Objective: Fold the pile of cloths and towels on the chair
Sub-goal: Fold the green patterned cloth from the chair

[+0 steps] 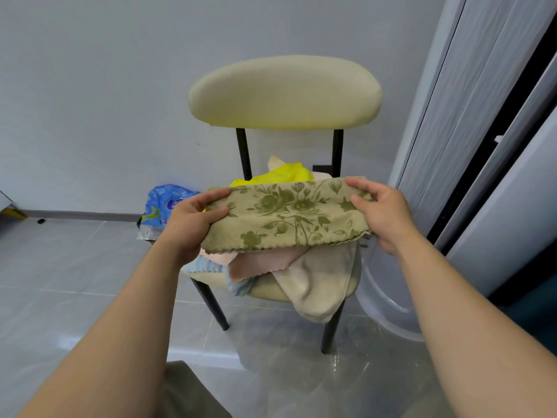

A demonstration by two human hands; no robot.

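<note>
Blue plastic package [164,206] on floor by wall, left of chair [284,92]. Left hand [193,218] grips left end of olive floral towel [286,215], fingers curled round edge. Towel held in air as level band, stretched between both hands, just above chair seat. Under and behind it, pile on seat: light blue cloth [205,267] front left, yellow cloth [283,175] at back, pink cloth [259,263] in front, cream towel [319,285] hanging over front right edge. Right hand [382,212] pinches towel's right end, fingers closed on it.
</note>
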